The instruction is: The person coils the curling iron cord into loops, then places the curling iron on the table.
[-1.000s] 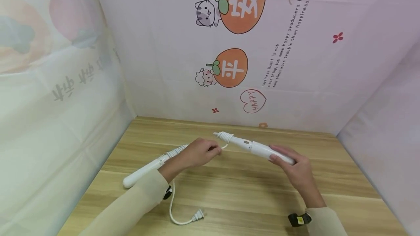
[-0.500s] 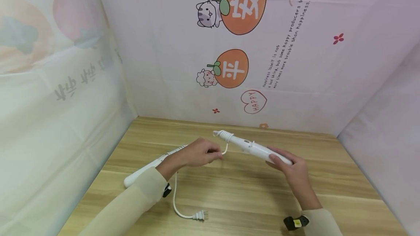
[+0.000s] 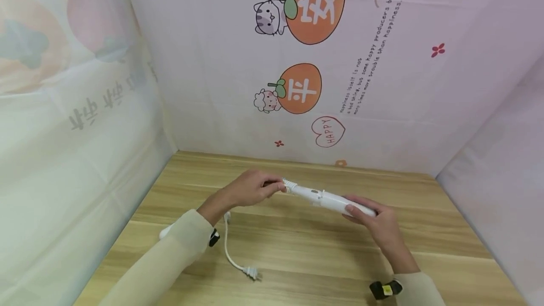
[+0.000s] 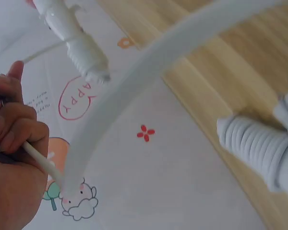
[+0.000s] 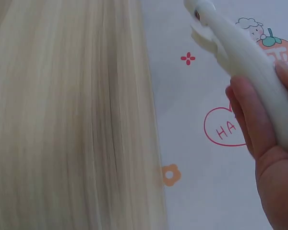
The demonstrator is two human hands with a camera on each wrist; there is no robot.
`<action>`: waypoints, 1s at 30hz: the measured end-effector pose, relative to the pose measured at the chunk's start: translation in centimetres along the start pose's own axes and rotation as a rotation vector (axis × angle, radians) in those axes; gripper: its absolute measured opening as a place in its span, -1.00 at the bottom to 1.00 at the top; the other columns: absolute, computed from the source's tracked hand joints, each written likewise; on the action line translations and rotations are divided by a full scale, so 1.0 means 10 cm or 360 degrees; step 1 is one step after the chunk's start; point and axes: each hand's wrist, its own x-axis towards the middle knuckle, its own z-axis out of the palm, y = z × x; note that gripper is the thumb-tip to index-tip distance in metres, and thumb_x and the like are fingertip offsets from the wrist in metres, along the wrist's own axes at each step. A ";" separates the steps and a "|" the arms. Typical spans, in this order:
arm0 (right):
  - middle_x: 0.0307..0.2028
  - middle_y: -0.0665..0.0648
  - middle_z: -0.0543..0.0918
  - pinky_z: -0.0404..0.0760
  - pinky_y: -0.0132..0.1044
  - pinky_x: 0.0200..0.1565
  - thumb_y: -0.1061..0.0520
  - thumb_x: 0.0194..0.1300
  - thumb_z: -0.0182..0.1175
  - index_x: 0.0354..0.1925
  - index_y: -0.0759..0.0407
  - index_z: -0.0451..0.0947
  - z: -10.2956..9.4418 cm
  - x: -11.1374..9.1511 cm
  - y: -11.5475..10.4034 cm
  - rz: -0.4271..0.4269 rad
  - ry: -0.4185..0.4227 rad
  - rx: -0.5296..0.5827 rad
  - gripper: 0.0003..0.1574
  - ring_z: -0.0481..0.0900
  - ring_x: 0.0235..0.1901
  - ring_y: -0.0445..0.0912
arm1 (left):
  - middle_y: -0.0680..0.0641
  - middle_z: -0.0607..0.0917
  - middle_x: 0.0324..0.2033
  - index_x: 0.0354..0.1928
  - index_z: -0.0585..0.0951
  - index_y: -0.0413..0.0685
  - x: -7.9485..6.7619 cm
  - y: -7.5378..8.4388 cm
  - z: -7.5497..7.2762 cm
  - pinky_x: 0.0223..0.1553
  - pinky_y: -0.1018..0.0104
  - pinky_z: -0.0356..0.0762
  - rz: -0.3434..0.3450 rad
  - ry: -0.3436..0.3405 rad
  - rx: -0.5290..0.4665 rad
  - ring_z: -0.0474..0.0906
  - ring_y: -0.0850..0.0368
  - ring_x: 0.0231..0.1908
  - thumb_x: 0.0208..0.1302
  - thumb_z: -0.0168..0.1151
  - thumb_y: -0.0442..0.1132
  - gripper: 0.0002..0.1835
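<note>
My right hand (image 3: pixel 384 223) grips a white hair iron (image 3: pixel 333 201) by its thick end and holds it above the table. White cord is wound round the iron's thinner end (image 4: pixel 89 57). Beside these turns, my left hand (image 3: pixel 252 188) holds the cord's loose length (image 4: pixel 36 155) in curled fingers, as the left wrist view shows. The cord arcs past that wrist, and a cord with a two-pin plug (image 3: pixel 251 273) shows below the left hand. A second white iron (image 3: pixel 165 232) lies at the left, mostly hidden by the left arm; its coiled cord (image 4: pixel 254 148) shows in the left wrist view.
The wooden table (image 3: pixel 314 254) meets a printed cloth wall (image 3: pixel 238 107) at the back. Cloth walls also stand at the left (image 3: pixel 85 178) and right (image 3: pixel 501 169). Each wrist wears a dark strap (image 3: pixel 384 290).
My left hand first moved slightly down, then up and left to the wound end, drawing the cord along. The held iron's wound end has lowered. The plug swung right, then back left.
</note>
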 end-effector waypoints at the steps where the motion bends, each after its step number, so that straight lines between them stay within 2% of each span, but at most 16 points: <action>1: 0.09 -0.18 0.82 0.80 -0.14 -0.01 0.30 0.49 0.39 0.27 0.60 0.58 0.00 0.00 0.00 -0.0035 -0.0037 -0.0044 -0.49 0.84 0.01 -0.18 | 0.19 0.54 -0.52 -0.05 0.79 0.07 0.03 -0.01 -0.02 -0.49 0.43 0.32 0.0011 0.0025 0.0066 0.33 0.34 -0.55 0.70 0.18 -0.07 -0.76; 3: 0.11 -0.20 0.82 0.81 -0.14 -0.03 0.30 0.49 0.39 0.25 0.55 0.62 0.00 -0.01 -0.01 -0.0084 -0.0096 -0.0129 -0.53 0.85 -0.01 -0.15 | 0.17 0.58 -0.50 -0.07 0.78 0.08 0.09 -0.04 -0.05 -0.44 0.41 0.37 0.0059 0.0088 0.0200 0.36 0.34 -0.53 0.71 0.16 -0.05 -0.75; 6: 0.15 -0.21 0.81 0.82 -0.15 -0.02 0.29 0.49 0.39 0.25 0.47 0.66 -0.02 -0.02 -0.02 -0.0124 -0.0162 -0.0231 -0.56 0.83 0.02 -0.16 | 0.12 0.63 -0.49 -0.09 0.77 0.07 0.20 -0.10 -0.08 -0.37 0.36 0.42 0.0110 0.0161 0.0316 0.40 0.32 -0.51 0.71 0.16 -0.06 -0.75; 10: 0.17 -0.21 0.80 0.81 -0.24 0.02 0.29 0.49 0.38 0.25 0.37 0.70 -0.05 -0.03 -0.01 -0.0157 -0.0193 -0.0314 -0.58 0.76 0.10 -0.22 | 0.12 0.65 -0.48 -0.11 0.76 0.12 0.29 -0.18 -0.07 -0.31 0.33 0.43 0.0118 0.0115 0.0365 0.40 0.32 -0.50 0.71 0.15 -0.04 -0.76; 14: 0.19 -0.17 0.80 0.81 -0.24 0.04 0.37 0.50 0.32 0.25 0.42 0.68 -0.09 -0.05 0.00 -0.0216 -0.0247 -0.0259 -0.60 0.74 0.14 -0.24 | 0.12 0.64 -0.48 -0.11 0.77 0.13 0.31 -0.25 -0.04 -0.33 0.34 0.41 0.0087 -0.0033 0.0122 0.38 0.30 -0.50 0.71 0.16 -0.06 -0.76; 17: 0.22 -0.09 0.80 0.82 -0.15 0.03 0.46 0.50 0.24 0.25 0.52 0.63 -0.11 -0.06 0.00 -0.0285 -0.0306 -0.0114 -0.60 0.75 0.15 -0.19 | 0.11 0.65 -0.46 -0.08 0.80 0.08 0.31 -0.31 -0.01 -0.37 0.36 0.38 0.0032 -0.0140 -0.0144 0.35 0.27 -0.50 0.72 0.15 -0.07 -0.74; 19: 0.24 -0.07 0.79 0.82 -0.11 0.03 0.49 0.51 0.21 0.27 0.56 0.60 -0.11 -0.07 -0.02 -0.0308 -0.0323 -0.0032 -0.59 0.76 0.17 -0.16 | 0.10 0.72 -0.38 -0.08 0.82 0.10 0.30 -0.34 0.02 -0.33 0.36 0.43 -0.0016 -0.0178 -0.0245 0.42 0.26 -0.43 0.72 0.15 -0.06 -0.72; 23: 0.25 -0.06 0.79 0.81 -0.08 0.05 0.52 0.52 0.15 0.28 0.57 0.58 -0.11 -0.06 -0.08 -0.0322 -0.0317 0.0080 -0.59 0.75 0.21 -0.15 | 0.07 0.83 -0.13 0.02 0.83 0.01 0.26 -0.39 0.08 -0.14 0.36 0.56 -0.0060 -0.0186 -0.0374 0.58 0.27 -0.21 0.73 0.14 -0.09 -0.70; 25: 0.24 -0.04 0.80 0.81 -0.08 0.05 0.54 0.52 0.13 0.27 0.55 0.59 -0.10 -0.05 -0.11 -0.0331 -0.0305 0.0147 -0.58 0.75 0.21 -0.15 | 0.02 0.83 -0.11 0.05 0.82 -0.07 0.24 -0.41 0.11 -0.14 0.39 0.57 -0.0063 -0.0170 -0.0463 0.59 0.27 -0.20 0.73 0.12 -0.15 -0.70; 27: 0.24 0.01 0.80 0.81 -0.09 0.05 0.56 0.51 0.11 0.27 0.55 0.60 -0.09 -0.03 -0.14 -0.0353 -0.0280 0.0217 -0.58 0.76 0.21 -0.12 | -0.02 0.80 -0.22 0.12 0.78 -0.19 0.22 -0.42 0.14 -0.25 0.42 0.53 -0.0069 -0.0144 -0.0557 0.58 0.23 -0.28 0.71 0.09 -0.31 -0.72; 30: 0.25 0.10 0.79 0.80 -0.09 0.06 0.58 0.51 0.10 0.27 0.57 0.58 -0.06 -0.01 -0.21 -0.0376 -0.0212 0.0303 -0.57 0.76 0.21 -0.07 | -0.03 0.64 -0.45 0.04 0.72 -0.32 0.20 -0.40 0.20 -0.43 0.41 0.35 -0.0093 -0.0070 -0.0684 0.40 0.18 -0.48 0.69 0.02 -0.42 -0.73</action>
